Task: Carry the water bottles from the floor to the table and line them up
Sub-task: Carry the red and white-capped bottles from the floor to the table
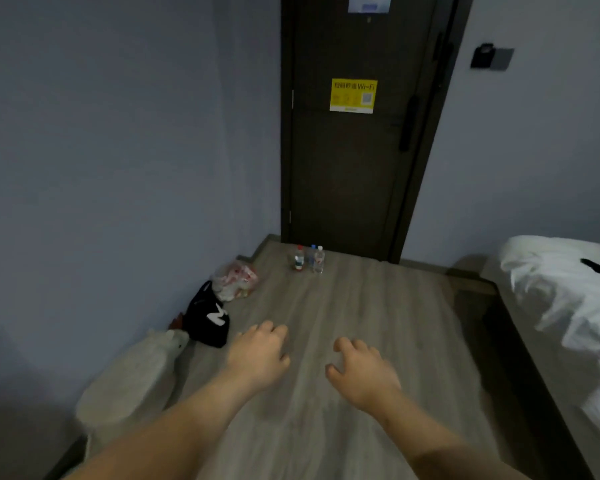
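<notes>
We are approaching: our left hand (258,355) and right hand (362,374) hang loosely curled, empty. The bottles (309,259) stand by the door (354,168), so next we likely walk there and stoop.

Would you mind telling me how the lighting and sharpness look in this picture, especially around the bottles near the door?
Head view: dim, bluish light with no glare; the whole frame is soft; the bottles by the door are small and blurred, labels unreadable; the wide lens tilts the door; left hand and right hand are slightly smeared.
</notes>
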